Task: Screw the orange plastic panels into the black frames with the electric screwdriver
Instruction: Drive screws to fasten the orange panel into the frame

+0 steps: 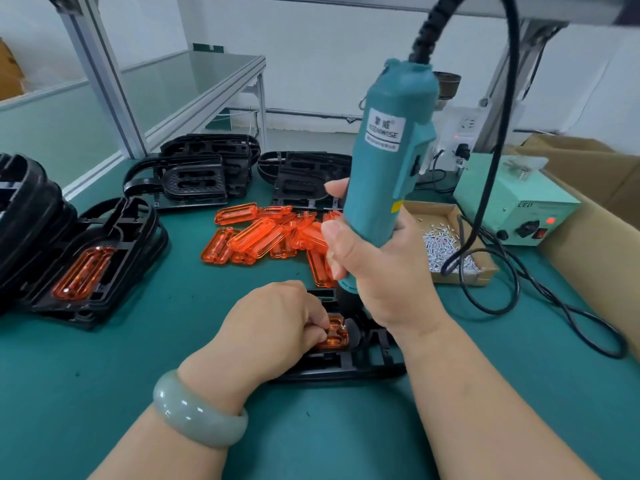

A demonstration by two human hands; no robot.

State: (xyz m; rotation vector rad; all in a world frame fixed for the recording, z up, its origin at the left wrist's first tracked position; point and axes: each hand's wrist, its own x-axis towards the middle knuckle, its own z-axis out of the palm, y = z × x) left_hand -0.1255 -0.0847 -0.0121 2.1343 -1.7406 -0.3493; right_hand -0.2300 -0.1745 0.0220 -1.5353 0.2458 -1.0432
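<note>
Left hand is curled, fingertips pinched on the orange panel seated in the black frame. Above the frame, toward its right side, the electric screwdriver is gripped near-upright by the right hand. Bit is hidden, and a straight drop is judged needed.

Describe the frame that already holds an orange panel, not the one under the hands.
On the green table, look far left, beside the tall stack of black frames. The frame lies there, left of the loose orange panels. Alone among its bare neighbours, it has an orange panel seated in it.
</note>
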